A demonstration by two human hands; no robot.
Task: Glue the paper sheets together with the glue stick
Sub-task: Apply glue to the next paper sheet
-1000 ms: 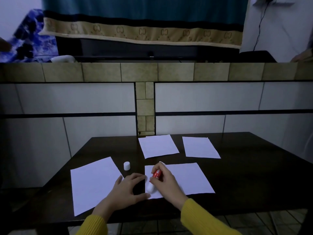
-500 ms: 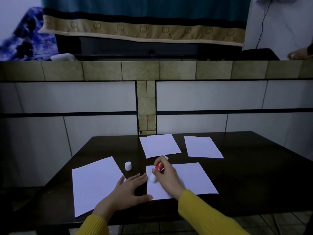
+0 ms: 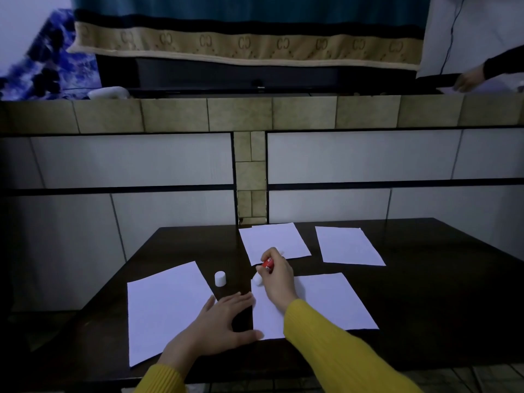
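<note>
Glue stick [image 3: 265,269] gripped in the right hand [image 3: 276,276], tip on the near sheet's [image 3: 326,302] corner.

on a dark table [image 3: 425,293] with four white paper sheets, the right hand [image 3: 276,276] grips a red glue stick [image 3: 263,269], its tip on the near right sheet's [image 3: 326,302] far left corner, the left hand [image 3: 224,321] lies flat beside, and the white cap [image 3: 220,278] stands apart.

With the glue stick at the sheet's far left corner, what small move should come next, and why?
Probably draw the glue stick along the near sheet's far edge, rightward. The right hand has its tip at that corner, the left hand steadies the sheet's left edge, and the cap is already off.
</note>
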